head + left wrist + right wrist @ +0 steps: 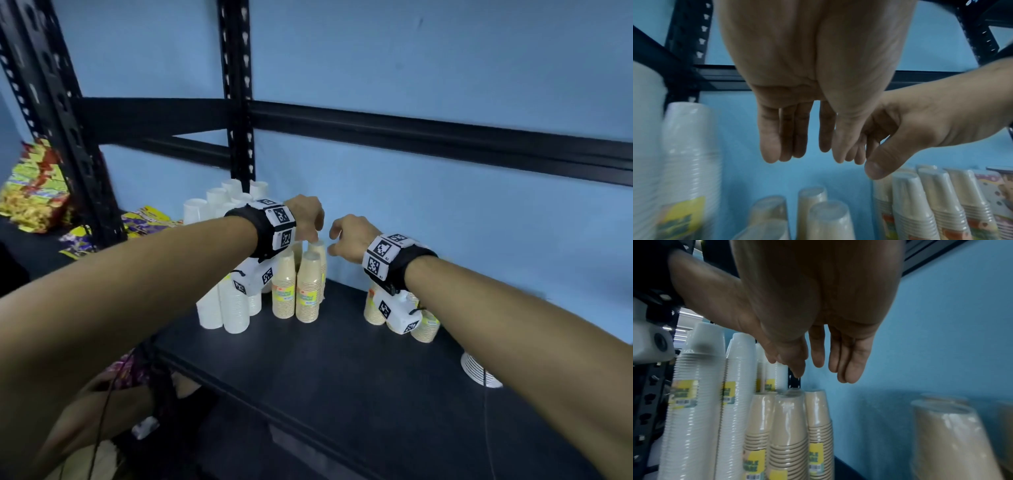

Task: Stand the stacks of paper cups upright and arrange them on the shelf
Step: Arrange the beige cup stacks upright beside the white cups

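Note:
Several tan paper-cup stacks [308, 291] stand upright in plastic wrap mid-shelf, also seen in the left wrist view [826, 219] and the right wrist view [787, 426]. Taller white stacks [236, 308] [698, 394] stand upright to their left. More tan stacks [424, 329] [937, 203] stand at the right, partly hidden by my right wrist. My left hand [308, 219] [797, 129] hangs just above the middle tan stacks, fingers straight, holding nothing. My right hand [346, 236] [828, 353] hovers beside it, relaxed and empty.
The black shelf board [325, 359] is bare in front of the stacks. The end of a white stack [479, 370] shows under my right forearm. A black upright post [236, 102] and crossbeam [411, 137] stand behind. Snack packets [34, 192] lie at far left.

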Available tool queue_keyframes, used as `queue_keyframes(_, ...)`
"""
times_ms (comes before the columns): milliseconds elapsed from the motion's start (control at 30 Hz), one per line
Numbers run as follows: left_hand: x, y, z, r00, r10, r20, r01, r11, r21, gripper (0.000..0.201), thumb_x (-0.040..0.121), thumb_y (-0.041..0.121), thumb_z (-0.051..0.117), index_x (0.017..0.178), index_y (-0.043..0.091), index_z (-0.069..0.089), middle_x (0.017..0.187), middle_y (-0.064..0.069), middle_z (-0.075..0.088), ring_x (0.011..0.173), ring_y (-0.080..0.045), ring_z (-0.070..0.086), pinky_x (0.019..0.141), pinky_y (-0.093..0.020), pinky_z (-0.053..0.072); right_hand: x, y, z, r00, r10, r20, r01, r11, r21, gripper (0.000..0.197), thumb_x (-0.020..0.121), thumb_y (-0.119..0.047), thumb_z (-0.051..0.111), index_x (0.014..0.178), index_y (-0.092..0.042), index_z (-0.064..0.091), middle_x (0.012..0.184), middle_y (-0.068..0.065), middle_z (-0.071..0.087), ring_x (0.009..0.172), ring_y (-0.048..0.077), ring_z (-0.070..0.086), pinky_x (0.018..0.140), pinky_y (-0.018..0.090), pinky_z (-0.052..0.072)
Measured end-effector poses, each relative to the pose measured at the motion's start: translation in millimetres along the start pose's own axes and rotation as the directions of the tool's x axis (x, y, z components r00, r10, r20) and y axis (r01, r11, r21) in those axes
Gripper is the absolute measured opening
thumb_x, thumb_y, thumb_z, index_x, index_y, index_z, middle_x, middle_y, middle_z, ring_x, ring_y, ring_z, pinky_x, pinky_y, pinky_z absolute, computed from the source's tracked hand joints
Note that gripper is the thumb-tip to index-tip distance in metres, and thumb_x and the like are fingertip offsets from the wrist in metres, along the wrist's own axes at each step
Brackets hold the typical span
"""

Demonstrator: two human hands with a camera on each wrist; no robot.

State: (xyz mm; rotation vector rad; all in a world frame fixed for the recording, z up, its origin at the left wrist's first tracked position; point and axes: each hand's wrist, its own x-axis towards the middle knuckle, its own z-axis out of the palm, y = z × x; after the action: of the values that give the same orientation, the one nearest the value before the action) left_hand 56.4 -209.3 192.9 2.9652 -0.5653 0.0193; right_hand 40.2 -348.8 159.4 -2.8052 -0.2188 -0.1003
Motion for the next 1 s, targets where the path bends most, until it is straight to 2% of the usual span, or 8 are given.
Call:
queue_keyframes(200,-5.3,-17.0,15.0,0.996,-0.092,0.014,0.092,0.996,0.021,0.033,0.084,0.015,0.070,0.117,0.011,0.067,0.116,-0.008,0.068,0.100,-0.025,0.067,0.069,-0.027,0.050,6.0,-15.9,20.2,0.998,-0.047,0.030,0.046,0.999,0.023,0.049,0.085,-0.037,0.070,0.124,-0.010,0.059,0.124,0.008,0.060,0.108,0.026,0.060,0.078,0.029,0.046)
queue_keyframes(367,-6.3,-20.7,22.0,0.992,-0.112,0.056,0.111,0.994,0.023,0.033,0.084,0.019,0.070,0.116,0.012,0.067,0.112,-0.006,0.068,0.094,-0.023,0.066,0.066,-0.025,0.046,9.7,-20.3,33.3,0.997,-0.057,0.051,0.055,0.998,0.036,0.039,0.088,-0.027,0.064,0.122,-0.010,0.059,0.121,0.010,0.061,0.103,0.027,0.062,0.081,0.034,0.051)
queue_keyframes(433,-5.5,-22.2,24.7,0.990,-0.113,0.087,0.111,0.994,0.025,0.033,0.084,0.017,0.070,0.116,0.010,0.068,0.111,-0.007,0.070,0.097,-0.023,0.067,0.069,-0.025,0.048,10.2,-22.4,36.7,0.996,-0.059,0.060,0.057,0.998,0.038,0.038,0.088,-0.024,0.063,0.122,-0.009,0.059,0.121,0.011,0.061,0.104,0.028,0.061,0.080,0.033,0.050)
queue_keyframes(600,-6.1,-26.8,31.4,0.983,-0.117,0.143,0.112,0.993,0.040,0.027,0.085,0.014,0.068,0.111,0.004,0.070,0.103,-0.009,0.071,0.083,-0.022,0.062,0.068,-0.027,0.048,12.2,-26.5,42.5,0.996,-0.052,0.073,0.049,0.998,0.050,0.040,0.087,-0.024,0.065,0.123,-0.008,0.059,0.122,0.012,0.060,0.104,0.029,0.061,0.075,0.029,0.045)
queue_keyframes(700,-9.3,-28.8,32.4,0.983,-0.107,0.151,0.103,0.994,0.034,0.027,0.085,0.013,0.068,0.110,0.003,0.070,0.089,-0.005,0.064,0.077,-0.019,0.057,0.057,-0.023,0.044,12.3,-28.4,44.6,0.996,-0.049,0.079,0.046,0.998,0.045,0.038,0.087,-0.023,0.063,0.121,-0.007,0.060,0.121,0.012,0.062,0.105,0.030,0.062,0.080,0.032,0.051)
queue_keyframes(800,-12.6,-33.6,31.8,0.981,-0.072,0.181,0.071,0.997,0.012,0.032,0.083,0.007,0.068,0.114,0.003,0.069,0.087,-0.004,0.060,0.078,-0.017,0.054,0.046,-0.018,0.035,11.0,-29.8,45.8,0.994,-0.041,0.096,0.038,0.999,0.035,0.035,0.086,-0.020,0.063,0.118,-0.005,0.063,0.116,0.013,0.065,0.102,0.030,0.063,0.086,0.039,0.055)
queue_keyframes(900,-16.8,-35.4,33.7,0.982,-0.057,0.178,0.058,0.998,0.002,0.037,0.083,0.004,0.066,0.120,0.004,0.066,0.091,-0.006,0.063,0.083,-0.019,0.057,0.059,-0.023,0.042,9.5,-30.8,46.6,0.994,-0.046,0.097,0.042,0.998,0.036,0.033,0.085,-0.017,0.064,0.116,-0.006,0.062,0.115,0.012,0.065,0.101,0.029,0.063,0.083,0.036,0.055)
queue_keyframes(1000,-21.3,-34.8,36.9,0.987,-0.058,0.150,0.059,0.998,-0.005,0.041,0.085,0.004,0.066,0.126,0.008,0.064,0.113,-0.009,0.068,0.103,-0.024,0.064,0.073,-0.026,0.044,6.5,-31.5,46.9,0.994,-0.050,0.102,0.047,0.998,0.034,0.037,0.084,-0.013,0.066,0.120,-0.009,0.060,0.119,0.010,0.063,0.105,0.028,0.062,0.078,0.032,0.051)
